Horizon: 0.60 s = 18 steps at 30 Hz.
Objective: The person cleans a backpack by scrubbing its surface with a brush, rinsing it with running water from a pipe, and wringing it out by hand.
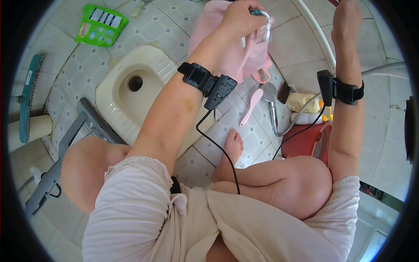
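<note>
Pink item (251,54), smooth; left hand (243,16) grasping curved white handle (267,22); right hand's (347,22) grip unclear.

2 hands (240,18), 2 bottles (301,101), 1 squat toilet (148,89), 1 shower head (270,92)

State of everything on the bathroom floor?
Pink bag: rumpled, at the left hand.
Squat toilet: uncovered.
Green "Clean" pouch: lying down, seal unclear.
Shower head: lying down, flow unclear.
Pink-handled tool: lying down.
Pale yellow bottle: on its side.
White bottle: on its side.
Red plastic container: partly hidden, tilt unclear.
</note>
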Each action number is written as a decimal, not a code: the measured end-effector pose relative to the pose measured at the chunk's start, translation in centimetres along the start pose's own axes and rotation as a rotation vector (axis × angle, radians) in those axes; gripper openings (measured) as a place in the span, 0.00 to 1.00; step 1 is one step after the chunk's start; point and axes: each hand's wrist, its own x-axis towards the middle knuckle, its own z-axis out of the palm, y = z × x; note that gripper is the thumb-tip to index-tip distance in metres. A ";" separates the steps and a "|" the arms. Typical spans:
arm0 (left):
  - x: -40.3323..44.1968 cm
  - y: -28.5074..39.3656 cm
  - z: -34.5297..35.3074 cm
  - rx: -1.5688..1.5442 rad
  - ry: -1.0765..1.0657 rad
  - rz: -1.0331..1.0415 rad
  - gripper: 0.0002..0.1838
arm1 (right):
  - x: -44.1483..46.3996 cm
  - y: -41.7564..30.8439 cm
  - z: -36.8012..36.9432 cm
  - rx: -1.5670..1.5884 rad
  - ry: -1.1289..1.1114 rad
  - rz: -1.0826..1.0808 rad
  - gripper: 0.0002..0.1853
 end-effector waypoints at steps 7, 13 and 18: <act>-5.2 -15.7 -1.6 0.634 -0.287 -0.112 0.14 | 5.2 9.4 -3.0 1.078 -0.273 0.492 0.33; -4.2 -13.6 -10.2 0.718 0.509 0.131 0.16 | 1.1 2.5 -1.1 -0.014 -0.044 -0.045 0.34; -4.6 -15.2 -13.9 0.826 0.402 -0.765 0.42 | 0.6 1.8 -0.8 0.025 -0.024 -0.048 0.35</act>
